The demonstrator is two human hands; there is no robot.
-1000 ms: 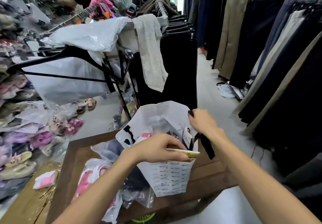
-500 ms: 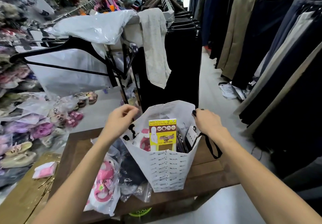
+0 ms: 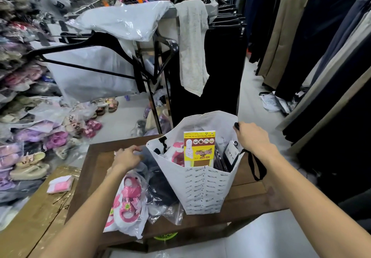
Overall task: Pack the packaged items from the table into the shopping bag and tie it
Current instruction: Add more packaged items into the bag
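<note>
Here, shopping bag [image 3: 202, 185] between left hand [image 3: 128, 158] and right hand [image 3: 252, 138].

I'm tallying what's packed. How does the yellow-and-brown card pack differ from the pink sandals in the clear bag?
The yellow-and-brown card pack stands upright inside the white shopping bag; the pink sandals in the clear bag lie flat on the table, outside it. The card pack is flat, stiff and printed; the sandals' wrap is loose and crinkled. Neither hand holds either one. Both are packaged goods.
</note>
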